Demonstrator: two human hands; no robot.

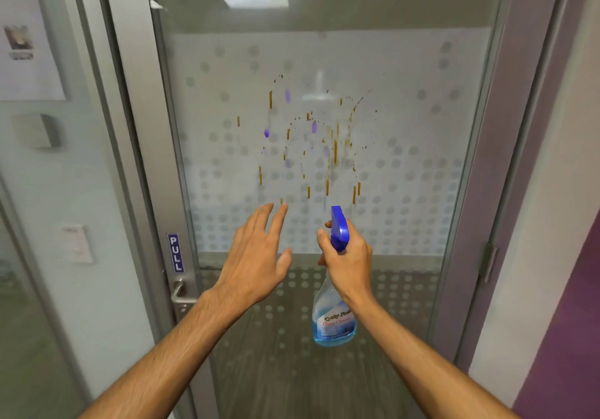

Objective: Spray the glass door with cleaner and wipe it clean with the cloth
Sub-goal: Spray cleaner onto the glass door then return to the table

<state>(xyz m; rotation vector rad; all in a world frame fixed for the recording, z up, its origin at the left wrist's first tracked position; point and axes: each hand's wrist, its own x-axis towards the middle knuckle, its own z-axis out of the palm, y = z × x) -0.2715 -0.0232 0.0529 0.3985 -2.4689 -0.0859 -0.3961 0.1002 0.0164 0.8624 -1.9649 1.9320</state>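
Note:
The glass door [406, 120] fills the view, frosted with a dot pattern. Brown drips and purple blotches [328, 146] streak its middle. My right hand [350, 256] grips the neck of a clear spray bottle [334, 318] of blue cleaner, its blue nozzle pointing up at the stains. My left hand [256, 256] is raised just left of the bottle, fingers straight and spread, holding nothing, close to the glass. No cloth is in view.
A metal door handle [180, 292] and a blue PULL sign [175, 253] sit on the grey frame at the left. A glass side panel lies further left. A hinge [487, 262] and a purple wall [568, 321] stand at the right.

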